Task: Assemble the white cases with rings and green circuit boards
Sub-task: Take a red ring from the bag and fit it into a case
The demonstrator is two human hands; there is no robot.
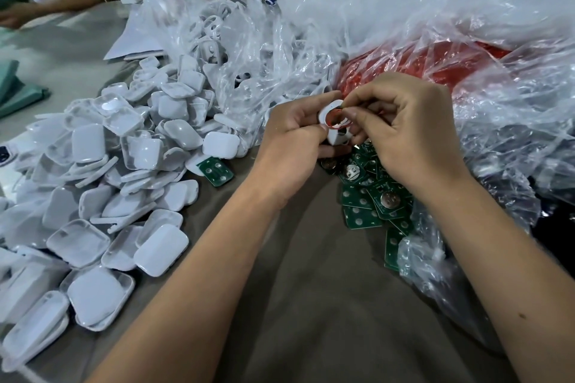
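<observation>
A bare stretch of brown cloth (311, 289) is left between the forearms. Smooth, rounded-square white case halves (102, 196) are heaped at the left; flat green circuit boards (367, 196) are piled under the right hand (410, 137). A white case (334, 127) is gripped by the left hand (295, 140), while a red ring (337, 121) is pinched at its round opening by the right fingers. Crinkled clear plastic bags (435, 25) are crowded behind.

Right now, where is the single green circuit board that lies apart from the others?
In the head view, the lone green circuit board lies left of the left hand, at the white cases pile's right edge.
</observation>
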